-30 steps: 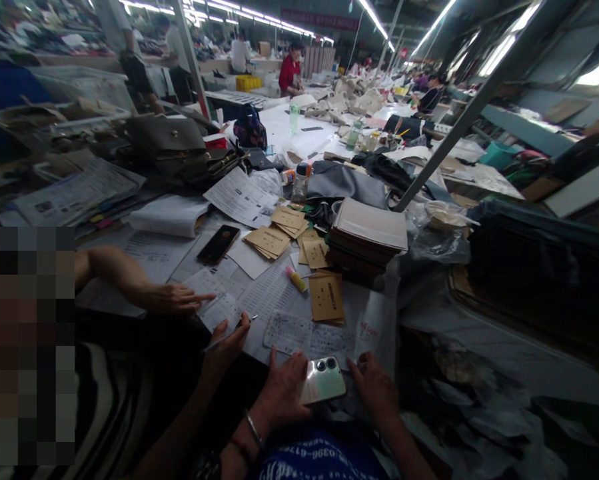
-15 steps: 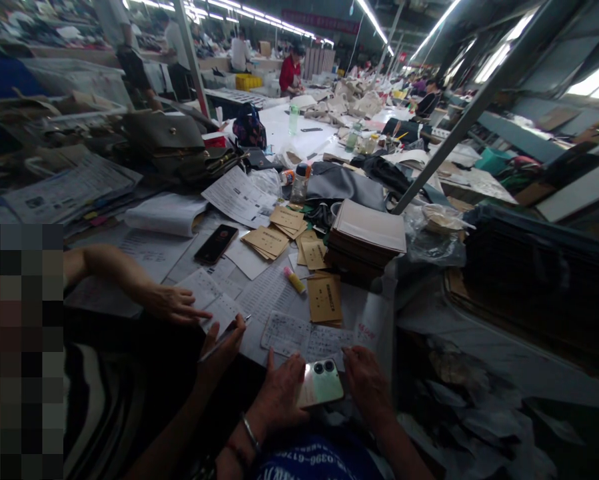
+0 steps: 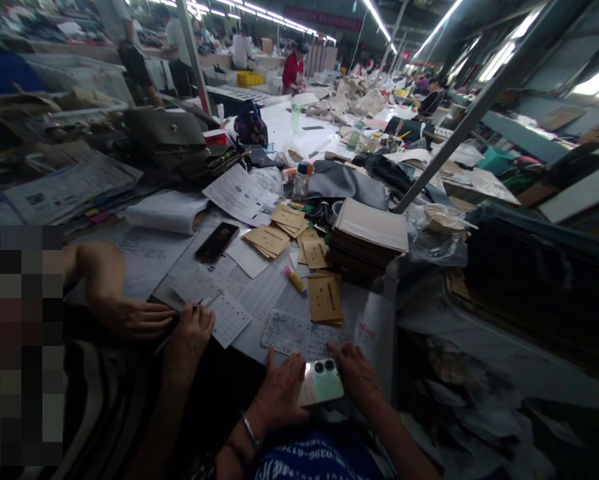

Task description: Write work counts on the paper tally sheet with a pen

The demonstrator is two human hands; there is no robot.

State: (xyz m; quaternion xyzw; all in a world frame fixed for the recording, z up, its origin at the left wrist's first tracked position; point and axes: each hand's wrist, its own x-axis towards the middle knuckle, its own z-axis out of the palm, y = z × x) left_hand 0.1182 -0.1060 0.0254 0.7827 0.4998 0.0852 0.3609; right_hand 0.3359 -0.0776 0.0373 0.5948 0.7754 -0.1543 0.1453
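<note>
At the bottom centre, my left hand (image 3: 279,387), with a bracelet at the wrist, closes around the left end of a pale green smartphone (image 3: 326,383). The phone's back with its camera lenses faces up. An open handwritten booklet (image 3: 286,332) lies flat just beyond it. My right hand (image 3: 358,375) is right of the phone, fingers stretched out, their tips on the booklet's lower right part. Brown paper envelopes (image 3: 325,299) and a yellow glue stick with a pink cap (image 3: 295,279) lie farther up the table.
To my left, a co-worker's hands (image 3: 192,333) rest by a gridded sheet (image 3: 226,317). A black smartphone (image 3: 216,242) lies on papers. A stack of brown card pieces (image 3: 368,230) stands right, near a slanted metal post (image 3: 459,127). A clear bottle (image 3: 300,183) stands behind.
My right hand has shifted left along the booklet, its fingers now straighter. My left hand and the phone stay put. The co-worker's hands have drawn back left, uncovering the gridded sheet.
</note>
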